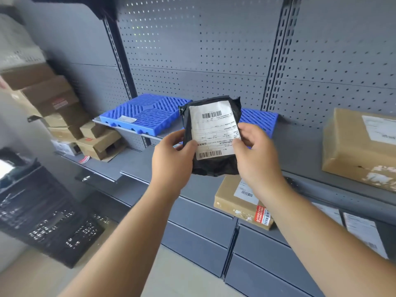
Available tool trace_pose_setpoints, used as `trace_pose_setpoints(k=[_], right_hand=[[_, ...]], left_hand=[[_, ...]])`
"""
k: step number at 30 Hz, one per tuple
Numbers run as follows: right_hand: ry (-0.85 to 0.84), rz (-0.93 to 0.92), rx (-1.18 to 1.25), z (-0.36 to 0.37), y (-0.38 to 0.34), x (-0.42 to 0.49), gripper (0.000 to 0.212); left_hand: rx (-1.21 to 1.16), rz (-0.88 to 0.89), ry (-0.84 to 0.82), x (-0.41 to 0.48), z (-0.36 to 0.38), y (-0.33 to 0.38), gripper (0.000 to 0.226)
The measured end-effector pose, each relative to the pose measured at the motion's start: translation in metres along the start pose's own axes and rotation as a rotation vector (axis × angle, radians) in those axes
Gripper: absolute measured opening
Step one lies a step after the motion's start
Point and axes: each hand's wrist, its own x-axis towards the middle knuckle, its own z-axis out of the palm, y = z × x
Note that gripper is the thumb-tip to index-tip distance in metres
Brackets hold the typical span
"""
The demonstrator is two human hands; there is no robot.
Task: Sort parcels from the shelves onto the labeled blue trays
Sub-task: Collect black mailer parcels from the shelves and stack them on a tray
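Note:
A black plastic-wrapped parcel [214, 166] with a white barcode label facing me is held up in front of the grey shelves. My left hand [171, 161] grips its lower left edge, and my right hand [257, 155] grips its right edge with the thumb on the label. Behind it, a blue slatted tray [147, 112] with a small label on its front lies on a shelf. A second blue tray [259, 121] shows to the right, partly hidden by the parcel.
Cardboard boxes [53, 99] are stacked on the left shelves. A brown box [240, 202] lies on the lower shelf under my right wrist, a larger one [360, 144] at the right. Labelled parcels [362, 232] sit lower right. A black crate [49, 219] stands at lower left.

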Motion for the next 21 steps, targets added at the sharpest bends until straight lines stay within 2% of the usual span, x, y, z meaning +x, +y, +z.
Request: trace_pose_setpoints(k=[14, 21], right_hand=[[-0.011, 0.022, 0.045, 0.052, 0.015, 0.109, 0.033], [-0.004, 0.094, -0.048, 0.063, 0.029, 0.147, 0.036]], left_hand=[[0.087, 0.031, 0.053, 0.124, 0.023, -0.003, 0.027], [0.108, 0.035, -0.041, 0.172, 0.045, -0.014, 0.027]])
